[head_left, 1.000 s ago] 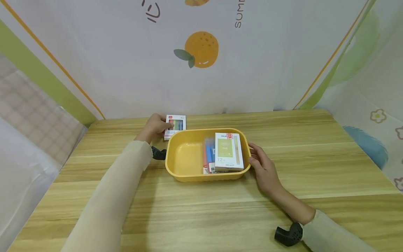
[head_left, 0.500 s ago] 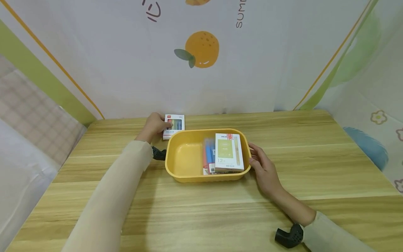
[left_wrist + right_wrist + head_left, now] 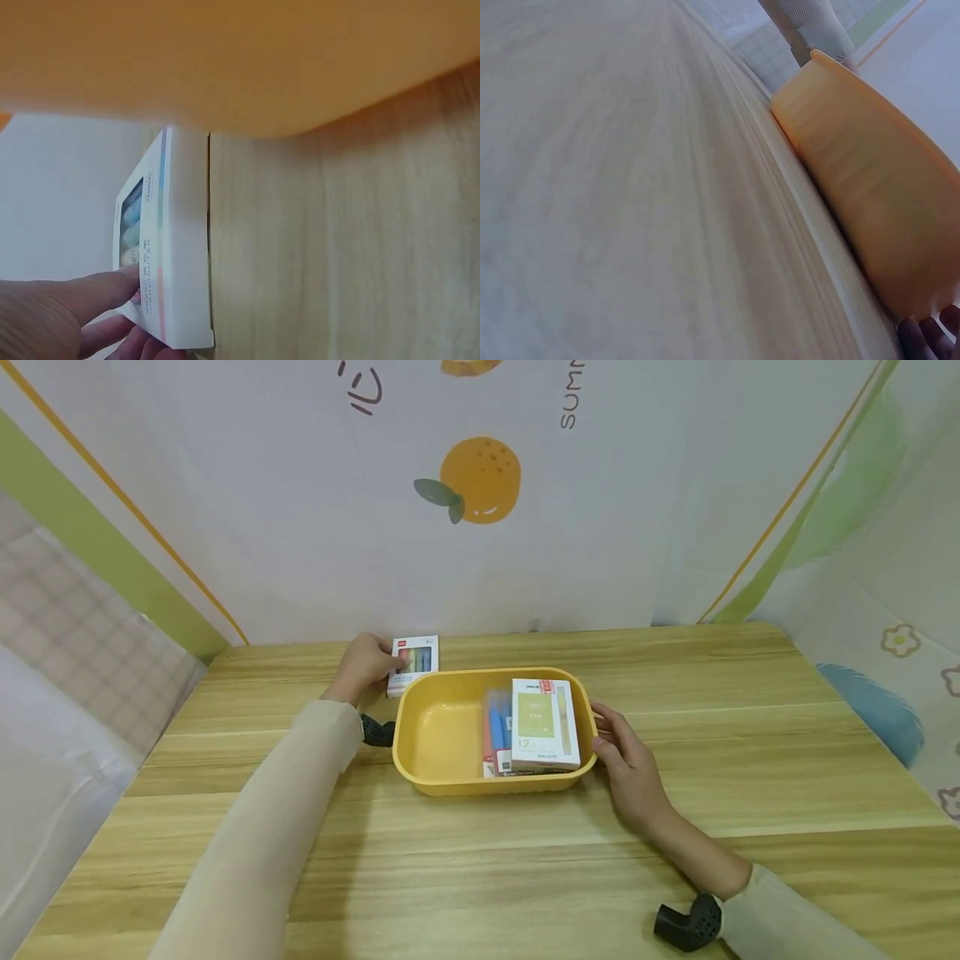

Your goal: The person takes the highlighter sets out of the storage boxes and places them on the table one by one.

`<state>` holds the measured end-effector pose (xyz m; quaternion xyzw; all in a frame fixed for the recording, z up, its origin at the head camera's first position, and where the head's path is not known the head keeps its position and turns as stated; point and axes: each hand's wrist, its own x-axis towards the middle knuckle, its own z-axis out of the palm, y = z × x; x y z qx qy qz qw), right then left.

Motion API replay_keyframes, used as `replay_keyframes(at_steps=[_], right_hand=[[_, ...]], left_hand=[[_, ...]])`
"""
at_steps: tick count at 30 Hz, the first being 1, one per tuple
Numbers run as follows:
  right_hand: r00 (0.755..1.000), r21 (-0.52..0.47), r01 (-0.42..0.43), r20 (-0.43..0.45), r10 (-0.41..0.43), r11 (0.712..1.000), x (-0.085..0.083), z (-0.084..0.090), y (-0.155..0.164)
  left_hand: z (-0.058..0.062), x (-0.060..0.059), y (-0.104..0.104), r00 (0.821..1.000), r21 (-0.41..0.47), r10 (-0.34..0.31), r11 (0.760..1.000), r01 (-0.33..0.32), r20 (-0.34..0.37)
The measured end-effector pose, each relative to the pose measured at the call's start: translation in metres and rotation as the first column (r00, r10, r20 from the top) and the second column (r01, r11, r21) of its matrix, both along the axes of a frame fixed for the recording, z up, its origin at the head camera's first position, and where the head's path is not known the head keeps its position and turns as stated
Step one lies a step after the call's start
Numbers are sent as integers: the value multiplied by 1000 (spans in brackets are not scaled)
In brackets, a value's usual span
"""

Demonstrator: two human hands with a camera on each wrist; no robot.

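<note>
My left hand (image 3: 365, 668) grips a small white box of coloured markers (image 3: 412, 662) behind the far left corner of a yellow plastic tub (image 3: 438, 777). In the left wrist view the box (image 3: 169, 247) stands tilted up off the wooden table, with my fingers (image 3: 90, 296) curled on its face and the tub's wall (image 3: 225, 60) filling the top. My right hand (image 3: 626, 752) rests with relaxed fingers against the tub's right end. Inside the tub lie a white and green box (image 3: 543, 722) and a pack of blue and red pens (image 3: 495, 727).
The wooden table (image 3: 480, 868) is closed in by a printed fabric backdrop (image 3: 480, 485) at the back and on both sides. The right wrist view shows the tub's outer wall (image 3: 870, 187) and my fingertips (image 3: 930, 337) at the lower right.
My left hand has tipped the marker box up and drawn it slightly left and toward me. The right hand and the tub have stayed where they were.
</note>
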<state>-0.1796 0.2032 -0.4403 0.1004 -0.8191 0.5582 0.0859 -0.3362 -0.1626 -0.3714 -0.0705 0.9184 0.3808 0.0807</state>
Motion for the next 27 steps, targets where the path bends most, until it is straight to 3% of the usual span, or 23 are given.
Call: replay_keyframes(at_steps=[7, 13, 20, 27], right_hand=[[1000, -3, -7, -2, 7, 1000, 1, 1, -1], [1000, 8, 11, -1, -11, 1000, 0, 2, -1], [1000, 11, 20, 12, -20, 1000, 1, 2, -1], [1000, 4, 6, 5, -6, 1000, 1, 3, -2]], left_hand=[[1, 0, -5, 1000, 1, -10, 1000, 10, 17], [12, 3, -12, 1000, -27, -22, 999, 22, 8], [23, 8, -24, 1000, 55, -11, 998, 12, -15], [38, 20, -34, 997, 14, -46, 999, 47, -55]])
